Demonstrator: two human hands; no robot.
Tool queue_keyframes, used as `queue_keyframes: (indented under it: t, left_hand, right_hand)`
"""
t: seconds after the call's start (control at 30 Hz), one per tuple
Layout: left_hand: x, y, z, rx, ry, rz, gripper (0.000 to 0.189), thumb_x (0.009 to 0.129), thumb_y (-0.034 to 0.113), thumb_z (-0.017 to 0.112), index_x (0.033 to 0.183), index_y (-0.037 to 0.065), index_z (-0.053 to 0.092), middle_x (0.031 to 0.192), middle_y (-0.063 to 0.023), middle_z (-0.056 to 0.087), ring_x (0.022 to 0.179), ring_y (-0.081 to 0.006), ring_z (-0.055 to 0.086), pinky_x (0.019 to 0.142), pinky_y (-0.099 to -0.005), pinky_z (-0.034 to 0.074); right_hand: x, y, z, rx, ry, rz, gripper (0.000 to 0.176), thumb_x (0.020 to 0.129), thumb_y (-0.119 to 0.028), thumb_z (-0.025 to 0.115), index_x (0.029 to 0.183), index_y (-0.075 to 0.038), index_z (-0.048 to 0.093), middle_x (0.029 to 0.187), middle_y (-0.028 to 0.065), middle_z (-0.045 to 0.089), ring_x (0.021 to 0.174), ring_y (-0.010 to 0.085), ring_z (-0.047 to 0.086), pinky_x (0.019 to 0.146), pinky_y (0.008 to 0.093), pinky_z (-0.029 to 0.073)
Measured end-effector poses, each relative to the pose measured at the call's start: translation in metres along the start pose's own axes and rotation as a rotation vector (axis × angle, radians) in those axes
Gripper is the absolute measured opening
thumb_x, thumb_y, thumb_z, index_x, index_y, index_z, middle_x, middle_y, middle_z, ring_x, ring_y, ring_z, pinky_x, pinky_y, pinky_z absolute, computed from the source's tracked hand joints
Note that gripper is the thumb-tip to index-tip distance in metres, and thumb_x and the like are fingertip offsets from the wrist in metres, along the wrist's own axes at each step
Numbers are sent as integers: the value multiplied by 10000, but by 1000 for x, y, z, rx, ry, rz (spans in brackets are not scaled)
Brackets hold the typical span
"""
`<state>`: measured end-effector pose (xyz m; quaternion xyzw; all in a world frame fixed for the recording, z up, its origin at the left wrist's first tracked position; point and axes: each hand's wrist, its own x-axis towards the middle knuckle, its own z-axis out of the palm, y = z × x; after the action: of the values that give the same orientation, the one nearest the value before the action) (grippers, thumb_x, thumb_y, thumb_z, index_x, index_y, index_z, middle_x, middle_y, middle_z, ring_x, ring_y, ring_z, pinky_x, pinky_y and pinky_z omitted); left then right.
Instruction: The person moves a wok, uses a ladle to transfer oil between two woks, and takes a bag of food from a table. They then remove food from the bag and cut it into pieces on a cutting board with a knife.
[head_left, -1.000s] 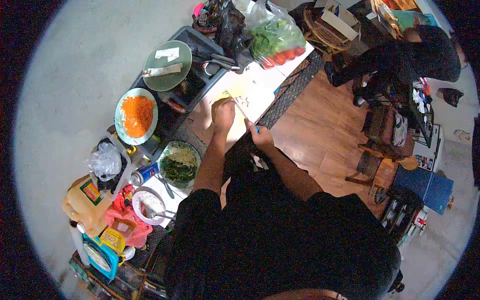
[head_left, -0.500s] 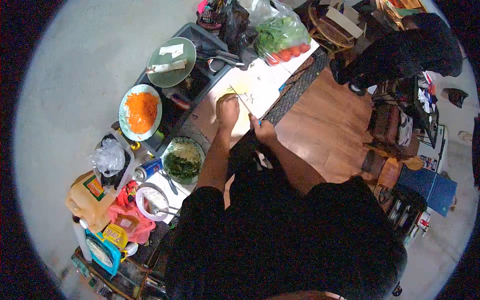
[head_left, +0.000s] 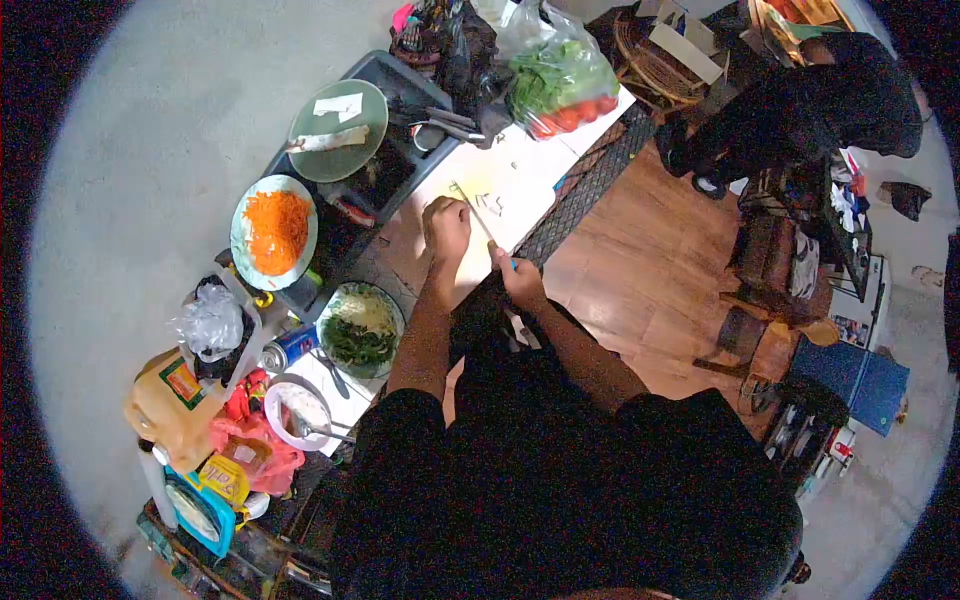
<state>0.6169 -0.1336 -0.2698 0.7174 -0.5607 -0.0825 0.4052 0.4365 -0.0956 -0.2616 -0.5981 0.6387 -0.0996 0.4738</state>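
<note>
My right hand (head_left: pixel 521 281) is wrapped round the handle of a knife (head_left: pixel 482 214), whose thin blade points up and left across a pale, brightly lit cutting surface (head_left: pixel 518 218). Close to the blade's left side, my left hand (head_left: pixel 446 228) rests with its fingers curled in; whatever they hold is hidden. Several small dark strips (head_left: pixel 488 203) lie scattered by the blade, too small to name. Below and left of my left hand is a plate (head_left: pixel 331 368) of chopped green leaves and pale shreds.
A plate of shredded carrot (head_left: pixel 277 232) and a green plate (head_left: pixel 338 130) stand on a dark tray (head_left: pixel 393 190). Beyond are a clear bag of vegetables (head_left: pixel 563 85), a can (head_left: pixel 290 347), a bowl (head_left: pixel 297 411) and a large jug (head_left: pixel 170 400). Another person (head_left: pixel 810 105) is at upper right.
The view has shifted slightly. My right hand and the knife handle have moved a little down; the blade stays beside my curled left hand.
</note>
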Motion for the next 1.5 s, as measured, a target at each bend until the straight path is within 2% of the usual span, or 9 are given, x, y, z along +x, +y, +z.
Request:
queue_keyframes:
  t: [0.3, 0.43, 0.57, 0.63, 0.77, 0.97, 1.17, 1.37, 1.5]
  left_hand:
    - [0, 12, -9, -38, 58, -63, 529, 702, -86, 640, 1180, -2, 429, 628, -142, 594, 575, -294, 604, 548, -362, 480]
    - [-3, 9, -9, -45, 73, -57, 540, 700, -84, 639, 1194, -3, 436, 629, -136, 599, 588, -282, 613, 548, -358, 480]
    - [-6, 5, -6, -60, 93, -48, 513, 693, -82, 645, 1166, -12, 459, 641, -121, 616, 615, -274, 623, 559, -358, 476]
    - [-8, 4, -5, -91, -45, -208, 486, 702, 2, 670, 1154, 30, 492, 980, -111, 610, 782, -311, 583, 761, -420, 428]
    - [-5, 1, -3, -120, 31, -170, 473, 694, -1, 675, 1133, 37, 503, 1014, -112, 599, 804, -308, 587, 759, -417, 430]
    - [-10, -5, 1, -146, 38, -156, 345, 688, -10, 673, 1013, 32, 563, 1029, -125, 592, 829, -312, 597, 757, -431, 428]
    - [-16, 29, -24, -352, 200, -265, 193, 725, -31, 648, 908, 3, 597, 956, -122, 605, 847, -264, 611, 674, -339, 501]
    - [-44, 14, -21, -188, 525, -277, 176, 819, -25, 555, 993, -46, 567, 1121, -220, 564, 970, -351, 582, 769, -377, 504]
    - [-57, 55, -20, -249, 452, -508, 518, 796, -14, 534, 1292, -44, 386, 1315, -268, 411, 1250, -409, 378, 978, -434, 394]
  right_hand:
    - [2, 3, -4, -314, -10, -146, 493, 939, -401, 438, 782, 11, 657, 704, 283, 595, 732, 391, 621, 636, 449, 470]
    - [12, 15, 0, -234, -32, -333, 574, 924, -471, 428, 792, 44, 643, 729, 314, 593, 805, 421, 618, 672, 471, 475]
    - [6, -10, -12, -219, -59, -3, 686, 885, -576, 409, 823, 70, 630, 789, 312, 605, 855, 460, 597, 719, 511, 460]
    - [16, 4, -7, -195, -92, 57, 674, 903, -553, 388, 833, 71, 632, 805, 325, 602, 867, 454, 595, 742, 509, 455]
    - [3, 32, -16, -228, 8, -226, 658, 918, -525, 378, 815, 76, 628, 780, 328, 599, 833, 462, 589, 724, 493, 459]
    - [-21, 35, -43, 5, -177, -90, 583, 930, -467, 420, 793, 61, 625, 660, 227, 585, 651, 291, 593, 582, 385, 431]
    - [44, 41, -67, 48, 226, 6, 660, 905, -541, 431, 799, 84, 616, 599, 222, 565, 566, 289, 584, 540, 404, 428]
    - [59, 20, -82, -257, 151, 2, 717, 877, -602, 413, 898, 86, 616, 761, 315, 602, 828, 421, 628, 742, 435, 471]
    - [22, -14, -82, -345, -109, -44, 659, 888, -563, 435, 918, 63, 641, 846, 285, 630, 873, 384, 628, 789, 420, 465]
